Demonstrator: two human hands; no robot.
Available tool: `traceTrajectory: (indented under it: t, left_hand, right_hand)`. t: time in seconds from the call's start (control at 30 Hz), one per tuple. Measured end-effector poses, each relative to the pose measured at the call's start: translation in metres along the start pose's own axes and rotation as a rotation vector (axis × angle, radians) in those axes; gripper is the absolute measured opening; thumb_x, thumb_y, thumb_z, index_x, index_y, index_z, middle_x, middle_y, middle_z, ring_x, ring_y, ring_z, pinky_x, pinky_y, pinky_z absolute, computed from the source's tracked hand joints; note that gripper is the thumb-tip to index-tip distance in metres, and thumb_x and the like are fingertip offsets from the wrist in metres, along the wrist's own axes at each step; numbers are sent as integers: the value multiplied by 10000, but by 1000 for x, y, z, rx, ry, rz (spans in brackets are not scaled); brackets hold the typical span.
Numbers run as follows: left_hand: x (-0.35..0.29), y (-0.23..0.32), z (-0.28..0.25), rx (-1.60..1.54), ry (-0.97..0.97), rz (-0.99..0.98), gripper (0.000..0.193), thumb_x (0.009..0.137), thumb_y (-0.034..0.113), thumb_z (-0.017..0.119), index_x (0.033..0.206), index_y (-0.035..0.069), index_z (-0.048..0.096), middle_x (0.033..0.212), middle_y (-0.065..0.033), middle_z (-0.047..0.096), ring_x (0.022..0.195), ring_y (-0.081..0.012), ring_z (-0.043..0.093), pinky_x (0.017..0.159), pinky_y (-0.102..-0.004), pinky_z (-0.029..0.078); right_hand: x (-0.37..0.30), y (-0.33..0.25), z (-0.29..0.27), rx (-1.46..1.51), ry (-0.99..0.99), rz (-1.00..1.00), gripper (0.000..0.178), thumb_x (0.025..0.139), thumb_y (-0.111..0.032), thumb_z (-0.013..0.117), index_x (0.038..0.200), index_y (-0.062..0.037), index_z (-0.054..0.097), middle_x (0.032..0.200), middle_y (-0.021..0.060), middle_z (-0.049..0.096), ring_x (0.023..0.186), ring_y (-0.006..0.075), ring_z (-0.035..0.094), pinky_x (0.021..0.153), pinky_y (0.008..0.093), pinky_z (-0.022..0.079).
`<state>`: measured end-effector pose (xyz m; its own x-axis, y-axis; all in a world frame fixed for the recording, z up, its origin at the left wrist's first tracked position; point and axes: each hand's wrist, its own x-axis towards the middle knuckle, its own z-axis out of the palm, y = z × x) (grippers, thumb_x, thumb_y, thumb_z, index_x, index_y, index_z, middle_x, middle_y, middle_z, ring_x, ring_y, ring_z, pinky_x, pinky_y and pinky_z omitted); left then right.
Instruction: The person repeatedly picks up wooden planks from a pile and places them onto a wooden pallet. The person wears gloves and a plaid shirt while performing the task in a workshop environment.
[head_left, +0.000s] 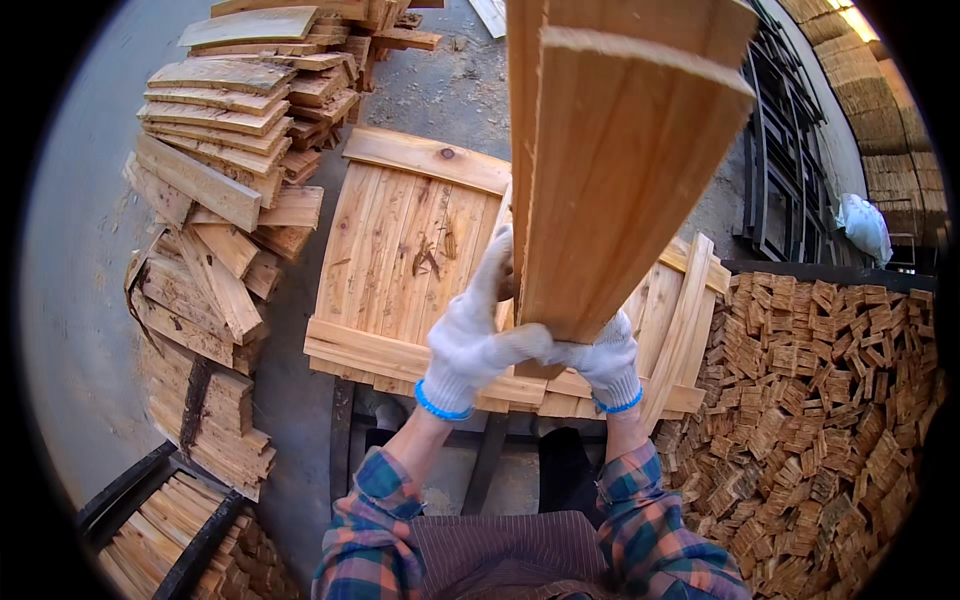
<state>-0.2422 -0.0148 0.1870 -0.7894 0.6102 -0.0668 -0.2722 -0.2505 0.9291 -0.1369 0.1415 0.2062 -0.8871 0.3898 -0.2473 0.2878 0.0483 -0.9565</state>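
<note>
Several wooden boards (620, 190), stacked face to face, stand tilted up in front of me with their far ends rising toward the top of the view. At their lower left edge my left hand (470, 340), in a white knit glove with a blue cuff, grips them with thumb and fingers. My right hand (607, 362), gloved the same way, is closed round the lower right end; its fingers are partly hidden by the boards. Beneath them lies a flat panel of planks (400, 225) with crosspieces. A similar planked surface (648, 310) shows on the right, with a loose slat (682, 335) across it.
Piled rough boards (220, 120) line the left side. A black metal frame (185, 530) holding wood stands at lower left. Small wood pieces (810, 410) fill a large heap on the right. Dark metal racks (785, 150) and a white bag (864, 228) are at far right.
</note>
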Motion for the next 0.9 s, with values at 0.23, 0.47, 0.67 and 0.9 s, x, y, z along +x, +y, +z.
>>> traceTrajectory:
  t: [0.23, 0.47, 0.67, 0.9]
  left_hand:
    - [21, -116, 62, 547, 64, 102, 1212, 567, 561, 890, 1505, 51, 318, 1347, -233, 553, 1204, -383, 580, 983, -397, 507]
    - [7, -59, 49, 392, 184, -231, 928, 562, 463, 925, 1230, -82, 581, 1124, -196, 649, 1038, -216, 636, 872, -346, 524]
    - [16, -67, -90, 468, 301, -569, 902, 667, 409, 845, 1270, -167, 503, 1163, -224, 658, 1026, -232, 661, 898, -326, 519]
    - [18, -152, -140, 984, 517, -401, 936, 689, 546, 813, 1390, 13, 495, 1147, -244, 645, 891, -343, 680, 835, -392, 535]
  right_hand:
    - [5, 146, -59, -634, 246, -341, 480, 782, -356, 830, 1134, -64, 684, 1016, 106, 729, 932, 254, 708, 788, 355, 567]
    - [-6, 71, -19, -42, 44, 170, 583, 711, -357, 858, 1158, -33, 672, 1075, 101, 726, 1013, 221, 689, 859, 355, 553]
    - [25, 169, 5, -148, 55, 512, 849, 792, -438, 749, 1480, -60, 426, 1333, 194, 602, 1192, 292, 602, 1010, 370, 457]
    - [43, 220, 52, -280, 18, 529, 1004, 742, -361, 745, 1579, -206, 214, 1302, 232, 613, 1195, 362, 597, 1004, 399, 456]
